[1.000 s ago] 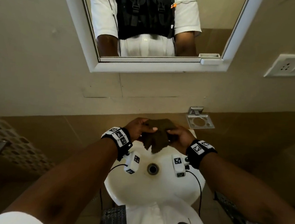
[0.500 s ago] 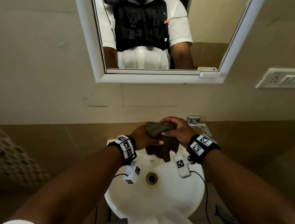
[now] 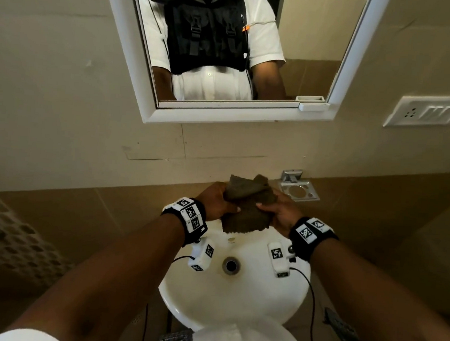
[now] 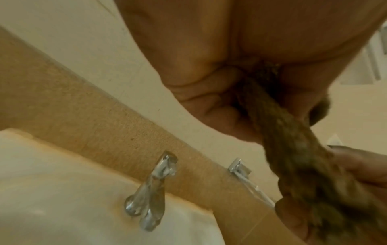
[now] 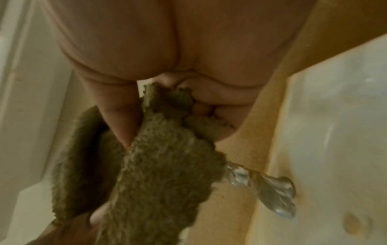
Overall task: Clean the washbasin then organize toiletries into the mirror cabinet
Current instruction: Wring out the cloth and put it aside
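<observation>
Both my hands hold a dark brown cloth (image 3: 248, 204) above the back of the white washbasin (image 3: 235, 300). My left hand (image 3: 216, 202) grips its left side, thumb lying on top. My right hand (image 3: 279, 212) pinches its right side. In the left wrist view the cloth (image 4: 293, 149) runs from my curled fingers toward the other hand. The right wrist view has the cloth (image 5: 163, 174) clamped between thumb and fingers. The chrome tap (image 4: 150, 190) stands below on the basin's back ledge. The mirror cabinet (image 3: 228, 49) hangs on the wall above, door closed.
An empty chrome soap holder (image 3: 299, 191) is fixed to the wall just right of my hands. A white switch plate (image 3: 427, 111) sits at the right. The drain (image 3: 230, 265) lies in the basin's middle. A perforated panel (image 3: 3, 239) stands at the left.
The hands turned the cloth over between them: the right hand rose above the left, then came back level. The cloth now lies folded flatter. The view tilted up, showing more mirror.
</observation>
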Demonstrator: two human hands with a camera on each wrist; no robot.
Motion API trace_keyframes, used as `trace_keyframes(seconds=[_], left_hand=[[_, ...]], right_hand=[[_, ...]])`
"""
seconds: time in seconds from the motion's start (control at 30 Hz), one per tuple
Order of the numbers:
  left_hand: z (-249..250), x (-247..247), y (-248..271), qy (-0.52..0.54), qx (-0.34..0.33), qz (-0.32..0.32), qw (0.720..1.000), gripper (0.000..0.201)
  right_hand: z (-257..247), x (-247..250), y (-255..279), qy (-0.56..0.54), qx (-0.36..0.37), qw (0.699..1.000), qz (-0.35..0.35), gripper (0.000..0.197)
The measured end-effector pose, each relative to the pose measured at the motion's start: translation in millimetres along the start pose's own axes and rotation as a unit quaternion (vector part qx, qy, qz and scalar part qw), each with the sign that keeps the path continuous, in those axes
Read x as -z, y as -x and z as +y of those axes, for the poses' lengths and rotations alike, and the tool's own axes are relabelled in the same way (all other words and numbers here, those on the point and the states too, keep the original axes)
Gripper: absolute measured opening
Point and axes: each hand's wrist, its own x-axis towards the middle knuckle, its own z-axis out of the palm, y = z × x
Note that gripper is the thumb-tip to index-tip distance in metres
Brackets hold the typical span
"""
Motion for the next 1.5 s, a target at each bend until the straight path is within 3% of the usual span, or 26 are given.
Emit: trace_keyframes(seconds=[0.1,0.17,0.23,0.37,0.47,0.6,0.67,0.7,0.8,0.9,1.0,1.07,1.13,1.2,1.27,1.3,1.37,1.43,1.5], left_hand=[[12,0,-2,0.056,-0.078,0.023,0.995,0.050],[26,0,-4,0.086,-0.099,0.027,0.991,0.066],[34,0,-5,0.097,-0.104,0.035,0.989,0.065],[32,-1,-7,0.116,-0.044,0.063,0.990,0.040],[15,-7,-10,0.121,0.020,0.069,0.990,0.043],[-8,-24,-18,0.212,0.107,0.065,0.969,0.033],[-14,-35,-31,0.163,0.108,0.083,0.977,0.020],[-14,-42,-40,0.098,0.091,0.081,0.988,0.012],[-1,-64,-66,-0.015,0.044,0.081,0.996,0.019],[17,-89,-95,-0.011,0.001,0.132,0.991,0.023],[14,-106,-129,-0.083,-0.003,0.186,0.979,0.021],[6,-113,-148,-0.173,0.006,0.176,0.969,0.021],[-5,-121,-158,-0.270,0.041,0.117,0.955,0.041],[-16,-126,-159,-0.355,0.023,0.084,0.931,0.061],[-28,-135,-153,-0.433,-0.070,0.074,0.896,0.069],[-33,-139,-150,-0.475,-0.092,0.053,0.874,0.071],[-41,-148,-147,-0.545,-0.069,0.009,0.836,0.075],[-41,-152,-147,-0.561,-0.049,0.014,0.826,0.077],[-33,-152,-146,-0.527,-0.061,0.029,0.847,0.076]], right_hand=[[-21,2,3,0.034,0.067,0.997,0.029,0.024],[-29,4,0,0.029,0.093,0.994,0.049,0.043],[-34,6,-4,0.030,0.097,0.993,0.056,0.058],[-38,18,-6,0.029,0.076,0.996,0.027,0.057],[-29,40,-6,0.038,0.001,0.999,0.016,0.042],[-7,66,1,-0.041,-0.107,0.993,0.023,0.027],[-7,74,5,-0.027,-0.096,0.995,0.030,0.023],[-10,80,5,0.006,-0.076,0.996,0.040,0.030],[-30,95,-5,0.108,0.014,0.988,0.114,0.042],[-51,120,-25,0.219,0.084,0.951,0.201,0.044],[-50,142,-45,0.340,0.099,0.903,0.242,0.038],[-40,155,-57,0.379,0.107,0.882,0.258,0.031],[-27,169,-66,0.459,0.105,0.842,0.263,0.029],[-16,180,-71,0.515,0.115,0.819,0.226,0.035],[-4,184,-71,0.564,0.133,0.802,0.142,0.054],[3,184,-71,0.604,0.142,0.779,0.095,0.066],[15,187,-69,0.668,0.150,0.728,0.037,0.081],[17,187,-66,0.682,0.142,0.716,0.035,0.082],[10,183,-61,0.658,0.125,0.741,0.051,0.072]])
